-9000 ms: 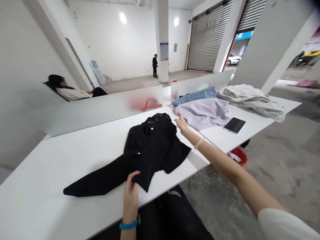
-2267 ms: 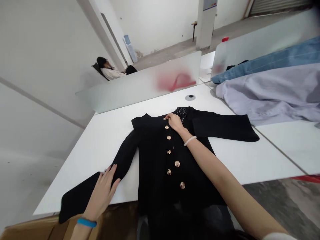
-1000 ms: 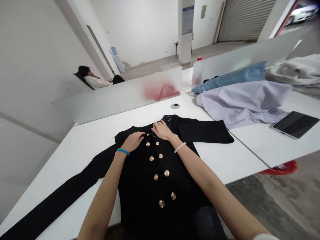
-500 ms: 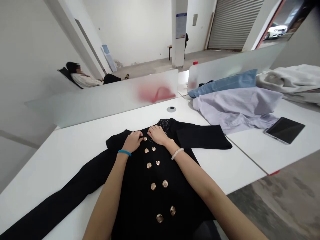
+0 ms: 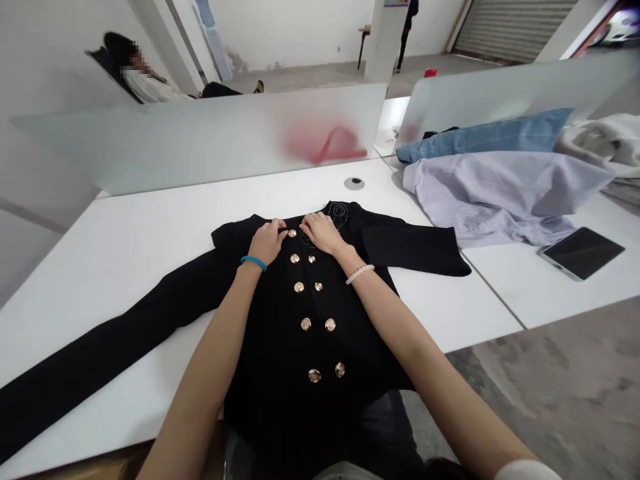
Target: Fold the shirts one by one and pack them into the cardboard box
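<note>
A black jacket (image 5: 273,327) with two columns of gold buttons lies front up on the white table (image 5: 165,230), its lower end hanging over the near edge. One sleeve stretches to the lower left; the other lies out to the right. At the neckline, my left hand (image 5: 267,242) pinches the cloth just beside the top gold button (image 5: 293,233). My right hand (image 5: 323,232) has its fingers curled on the opposite neckline edge, closed on the cloth. A stitched flower-like ornament (image 5: 339,213) shows beyond it; part of the ornament is under the hand.
On the right are a striped lilac garment (image 5: 495,193), a blue garment (image 5: 493,137), a pale garment (image 5: 605,143) and a tablet (image 5: 583,253). A frosted divider (image 5: 200,147) borders the table's back, behind which a person (image 5: 150,80) reclines. A round cable-hole cover (image 5: 354,183) sits in the tabletop.
My view has tilted downward, so the table and jacket sit higher in the picture and more of the near edge shows. Both hands stay at the neckline with hardly any movement.
</note>
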